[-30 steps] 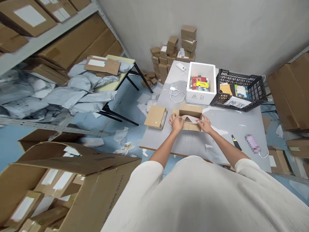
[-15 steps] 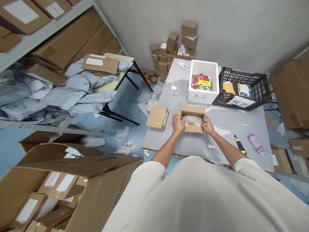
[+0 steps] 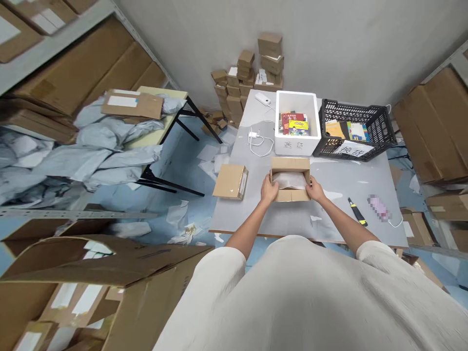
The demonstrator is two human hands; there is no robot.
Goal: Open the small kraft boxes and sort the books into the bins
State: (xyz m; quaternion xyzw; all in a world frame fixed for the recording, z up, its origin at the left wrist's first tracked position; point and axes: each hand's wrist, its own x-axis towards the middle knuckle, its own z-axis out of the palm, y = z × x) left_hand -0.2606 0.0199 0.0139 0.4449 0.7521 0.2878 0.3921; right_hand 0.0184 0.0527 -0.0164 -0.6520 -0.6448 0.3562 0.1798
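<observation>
An open cardboard box is between my two hands on the grey table. Whitish, translucent wrapping lies inside it; what it covers I cannot make out. My left hand grips the box's left end, with the thumb over the edge. At the right end, my right hand is closed on the side wall. The front and back flaps are folded out. Left of my left hand lies a closed flat cardboard package. A black and yellow utility knife rests to the right.
Behind the box stand a white foam box with books and a black plastic crate. A white charger cable lies nearby. Left are a side table with grey parcels and a big carton. Small boxes stack by the wall.
My view has turned slightly to the right, so the surroundings sit further left. Both hands still hold the box, and my left fingers have shifted a little along its end.
</observation>
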